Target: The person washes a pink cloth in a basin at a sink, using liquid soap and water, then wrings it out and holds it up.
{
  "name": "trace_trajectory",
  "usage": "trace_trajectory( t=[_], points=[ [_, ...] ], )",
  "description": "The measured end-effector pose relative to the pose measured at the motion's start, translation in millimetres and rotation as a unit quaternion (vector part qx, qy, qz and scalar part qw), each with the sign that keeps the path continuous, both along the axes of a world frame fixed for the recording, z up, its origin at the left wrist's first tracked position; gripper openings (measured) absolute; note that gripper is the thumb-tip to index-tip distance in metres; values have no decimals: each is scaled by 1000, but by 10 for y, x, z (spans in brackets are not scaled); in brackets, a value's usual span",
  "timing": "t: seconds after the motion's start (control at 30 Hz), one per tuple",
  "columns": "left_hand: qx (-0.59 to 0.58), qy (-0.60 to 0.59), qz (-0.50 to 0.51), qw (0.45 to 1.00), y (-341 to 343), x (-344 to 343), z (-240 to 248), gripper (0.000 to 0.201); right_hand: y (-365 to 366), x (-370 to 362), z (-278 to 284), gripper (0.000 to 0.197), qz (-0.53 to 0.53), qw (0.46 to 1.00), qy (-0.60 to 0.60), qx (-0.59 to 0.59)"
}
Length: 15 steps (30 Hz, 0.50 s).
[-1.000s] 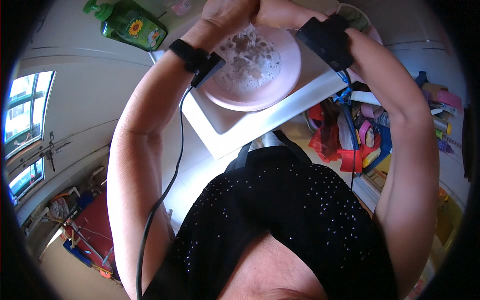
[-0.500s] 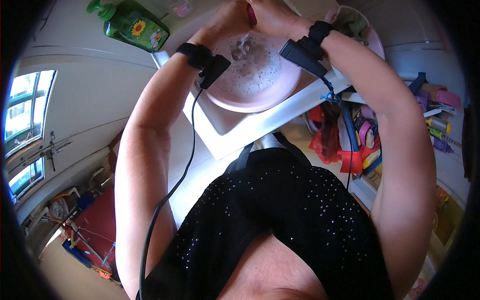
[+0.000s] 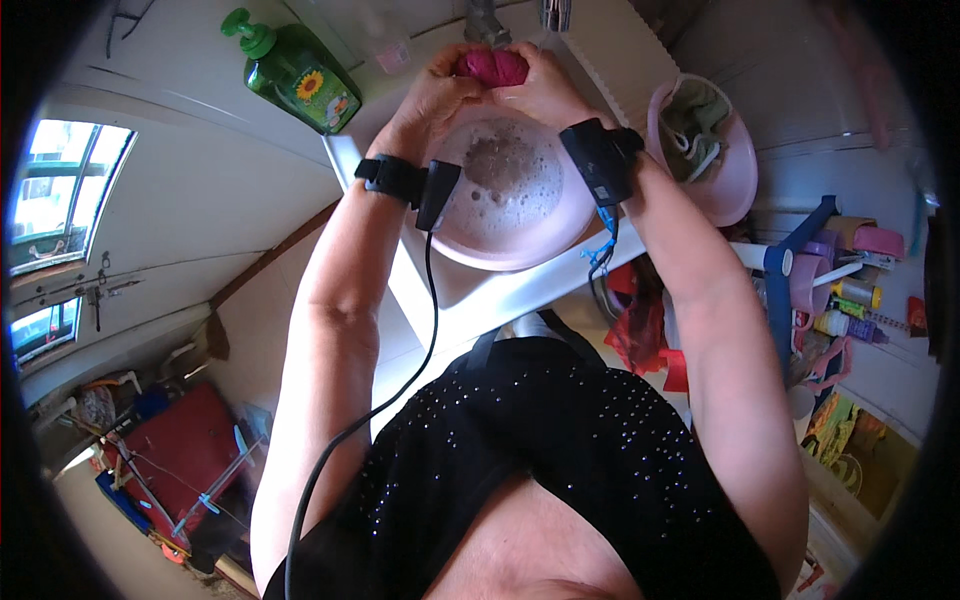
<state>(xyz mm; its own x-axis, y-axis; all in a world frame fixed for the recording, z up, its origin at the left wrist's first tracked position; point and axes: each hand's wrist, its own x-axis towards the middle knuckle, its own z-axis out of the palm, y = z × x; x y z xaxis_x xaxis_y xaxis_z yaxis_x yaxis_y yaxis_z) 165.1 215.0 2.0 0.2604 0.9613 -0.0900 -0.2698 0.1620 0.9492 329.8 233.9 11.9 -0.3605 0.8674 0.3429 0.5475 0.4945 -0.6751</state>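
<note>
A bunched magenta cloth (image 3: 493,68) is gripped between my two hands over the far rim of a pale pink basin (image 3: 515,252). My left hand (image 3: 437,92) closes on its left side, and my right hand (image 3: 545,88) closes on its right side. The fingertips are partly hidden behind the cloth. Greyish, sudsy water (image 3: 510,185) fills the basin, with foam and bubbles on its surface. The basin sits in a white sink (image 3: 450,305).
Left of the sink stands a green pump bottle (image 3: 305,85). A metal tap (image 3: 487,22) is beyond my hands. At the right, a pink bucket (image 3: 733,185) holds greyish-green cloth. A blue-and-white rack (image 3: 780,262) with bottles and small items is near my right arm.
The view has shifted, so the basin, bottle and hands appear lower. More of the magenta cloth shows between my hands, which remain closed on it.
</note>
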Motion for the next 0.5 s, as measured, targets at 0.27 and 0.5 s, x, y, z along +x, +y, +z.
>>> trace_trajectory(
  t=[0.27,0.5],
  points=[
    [33,-16,75,997,-28,-88,35,44,-31,249,50,29,-21,840,337,-425],
    [286,356,202,866,-296,202,142,49,29,353,178,25,-89,594,507,-618]
  ],
)
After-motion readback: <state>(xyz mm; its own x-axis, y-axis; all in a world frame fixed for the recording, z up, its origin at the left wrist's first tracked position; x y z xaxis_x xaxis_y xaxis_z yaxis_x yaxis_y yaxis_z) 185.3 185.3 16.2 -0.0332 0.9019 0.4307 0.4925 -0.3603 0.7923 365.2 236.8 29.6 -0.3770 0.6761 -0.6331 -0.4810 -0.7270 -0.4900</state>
